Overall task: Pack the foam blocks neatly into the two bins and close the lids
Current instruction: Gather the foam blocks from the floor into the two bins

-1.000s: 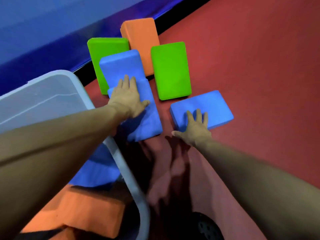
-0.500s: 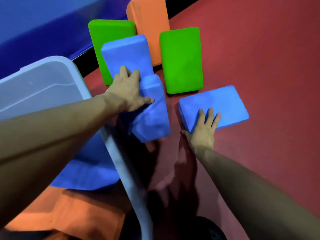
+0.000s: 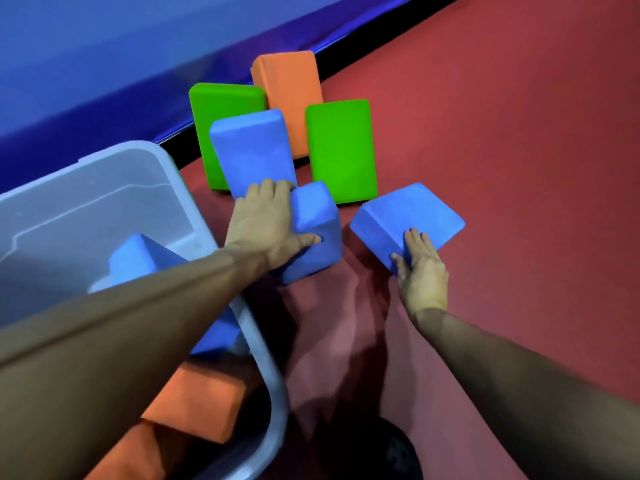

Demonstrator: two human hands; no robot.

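Note:
My left hand (image 3: 268, 230) grips a blue foam block (image 3: 313, 230), lifted and tilted off the red floor. My right hand (image 3: 420, 268) holds the near edge of a second blue block (image 3: 412, 218), which is tipped up. Behind them lie another blue block (image 3: 254, 150), two green blocks (image 3: 225, 123) (image 3: 341, 150) and an orange block (image 3: 289, 95). The clear plastic bin (image 3: 194, 216) sits at the left under my left arm. Inside it are a blue block (image 3: 138, 258) and orange blocks (image 3: 197, 403).
A blue padded wall (image 3: 104, 64) runs along the far left, with a black strip at its foot. Open red floor (image 3: 519, 168) stretches to the right. A dark round object (image 3: 391, 455) lies near the bottom edge.
Both hands have taken hold of their blue blocks and raised them: the left block is now tilted up off the floor, and the right block's near edge has lifted.

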